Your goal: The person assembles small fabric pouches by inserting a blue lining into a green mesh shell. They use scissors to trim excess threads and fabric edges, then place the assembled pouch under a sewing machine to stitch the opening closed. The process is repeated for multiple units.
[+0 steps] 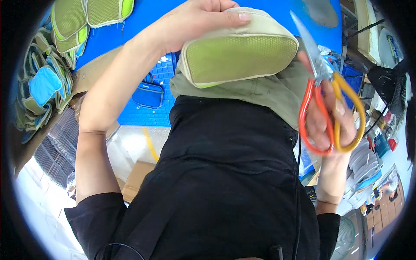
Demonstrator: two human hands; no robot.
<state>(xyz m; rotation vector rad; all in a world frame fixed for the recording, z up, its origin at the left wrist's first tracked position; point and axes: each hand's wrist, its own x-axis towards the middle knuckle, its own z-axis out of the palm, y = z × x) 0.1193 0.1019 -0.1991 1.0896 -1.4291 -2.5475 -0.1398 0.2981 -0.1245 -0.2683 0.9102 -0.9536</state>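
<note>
My left hand point(212, 21) grips the top edge of a beige pouch point(240, 60) with a green mesh panel, thumb over the rim. The pouch lies over my lap, in olive trousers point(268, 104). At the right, my right hand point(329, 117) is closed on large scissors point(323, 76) with one red and one yellow-orange handle, held upright beside the pouch, blades pointing up and slightly apart.
A blue work surface point(121, 34) lies ahead, with green mesh pieces point(108, 11) and piled fabric pieces point(45, 84) at the left. Below are a blue crate point(162, 69) with a blue pouch point(147, 97) and a cardboard box point(134, 182). Assorted clutter lines the right.
</note>
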